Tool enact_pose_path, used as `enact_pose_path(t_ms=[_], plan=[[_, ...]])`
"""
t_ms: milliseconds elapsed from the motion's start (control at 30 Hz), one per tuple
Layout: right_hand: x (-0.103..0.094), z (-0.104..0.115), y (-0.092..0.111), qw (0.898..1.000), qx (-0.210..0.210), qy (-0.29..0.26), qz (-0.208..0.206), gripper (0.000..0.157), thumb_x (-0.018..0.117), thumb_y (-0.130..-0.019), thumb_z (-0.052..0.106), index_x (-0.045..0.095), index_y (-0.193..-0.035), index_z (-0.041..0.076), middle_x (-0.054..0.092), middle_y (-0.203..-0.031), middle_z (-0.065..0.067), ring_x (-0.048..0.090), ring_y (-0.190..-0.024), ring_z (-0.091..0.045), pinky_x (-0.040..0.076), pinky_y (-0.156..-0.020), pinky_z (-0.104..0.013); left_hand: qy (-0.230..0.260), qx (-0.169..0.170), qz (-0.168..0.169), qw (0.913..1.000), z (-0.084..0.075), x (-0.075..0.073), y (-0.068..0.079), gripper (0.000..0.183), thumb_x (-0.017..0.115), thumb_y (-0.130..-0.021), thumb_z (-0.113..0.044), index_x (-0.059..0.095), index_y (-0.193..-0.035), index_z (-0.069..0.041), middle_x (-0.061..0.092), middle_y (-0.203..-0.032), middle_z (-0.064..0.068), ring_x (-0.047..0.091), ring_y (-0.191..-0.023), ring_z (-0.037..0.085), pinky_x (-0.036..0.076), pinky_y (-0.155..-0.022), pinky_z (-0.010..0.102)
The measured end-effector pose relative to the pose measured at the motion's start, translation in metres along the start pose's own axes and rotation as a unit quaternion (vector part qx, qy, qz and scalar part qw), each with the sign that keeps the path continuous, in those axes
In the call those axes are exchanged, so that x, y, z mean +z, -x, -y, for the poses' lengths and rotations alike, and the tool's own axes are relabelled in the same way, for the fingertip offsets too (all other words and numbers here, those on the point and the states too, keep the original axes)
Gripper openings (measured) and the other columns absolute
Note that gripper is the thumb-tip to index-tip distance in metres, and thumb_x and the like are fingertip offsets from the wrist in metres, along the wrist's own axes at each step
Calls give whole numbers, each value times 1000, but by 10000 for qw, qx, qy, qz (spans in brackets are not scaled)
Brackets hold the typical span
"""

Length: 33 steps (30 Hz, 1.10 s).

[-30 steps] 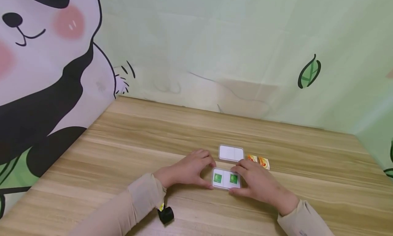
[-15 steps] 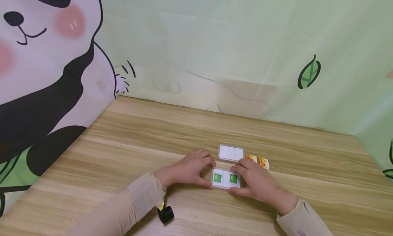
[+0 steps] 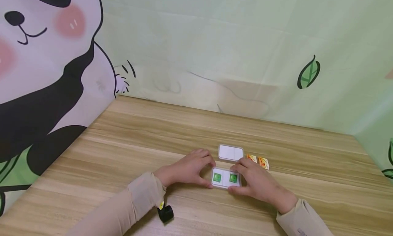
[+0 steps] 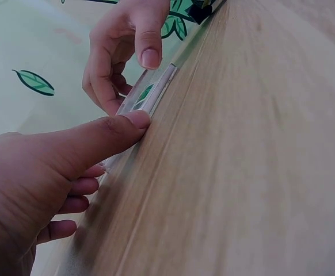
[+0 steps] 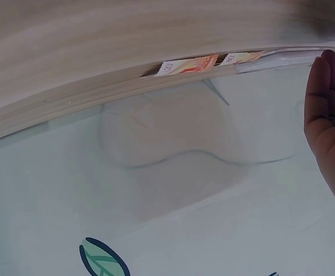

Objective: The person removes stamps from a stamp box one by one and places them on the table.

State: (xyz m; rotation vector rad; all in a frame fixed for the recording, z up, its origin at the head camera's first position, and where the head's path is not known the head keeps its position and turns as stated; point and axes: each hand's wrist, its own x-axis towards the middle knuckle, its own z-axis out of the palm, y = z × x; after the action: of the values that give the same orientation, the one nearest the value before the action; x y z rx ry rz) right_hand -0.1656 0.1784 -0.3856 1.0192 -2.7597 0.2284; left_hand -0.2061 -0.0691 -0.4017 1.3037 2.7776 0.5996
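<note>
A flat clear plastic case (image 3: 225,178) lies on the table, with two green stamps (image 3: 217,177) on its white insert. Across its left end, my left hand (image 3: 188,169) holds the case, thumb along the front edge and fingers behind. My right hand (image 3: 258,181) holds the right end in the same way, with its thumb near the front corner. In the left wrist view the left thumb (image 4: 134,119) presses the case's rim, and the right hand (image 4: 121,52) is beyond it. The right wrist view catches only part of a hand at its right edge.
Behind the held case lies a second clear case (image 3: 231,152) with a plain white insert. Two orange stamps (image 3: 263,163) lie to its right, behind my right hand. A black object (image 3: 166,214) is below my left cuff. A printed cloth wall borders the wooden table (image 3: 147,133).
</note>
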Motion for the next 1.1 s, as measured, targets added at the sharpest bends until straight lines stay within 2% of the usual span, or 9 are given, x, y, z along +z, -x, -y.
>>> enact_pose_path(t_ms=[267,800,1100], plan=[[-3,1,0,9999,33,-119,-6,49,75,-75,46,68,-104,7,59,-101,0,55,-90,-11,50,-82,-33,-32,69,-57,10000,0,-1,0,54,80,-73,-47,60,-111,-14,56,-116,0,48,-113,17,37,-107,36],[-5,0,1,9998,-11,-176,-57,50,77,-73,46,68,-103,6,59,-101,0,55,-88,-10,51,-81,-31,-88,2,-10,10000,-1,-1,-1,56,78,-73,-50,60,-113,-15,55,-115,-2,47,-110,14,38,-106,34],[-5,-2,1,9997,-82,-170,-121,50,76,-74,45,67,-103,6,59,-101,0,55,-88,-9,51,-81,-31,-115,11,-21,9999,-1,-1,0,57,79,-73,-50,61,-113,-14,56,-116,-2,48,-113,15,37,-107,35]])
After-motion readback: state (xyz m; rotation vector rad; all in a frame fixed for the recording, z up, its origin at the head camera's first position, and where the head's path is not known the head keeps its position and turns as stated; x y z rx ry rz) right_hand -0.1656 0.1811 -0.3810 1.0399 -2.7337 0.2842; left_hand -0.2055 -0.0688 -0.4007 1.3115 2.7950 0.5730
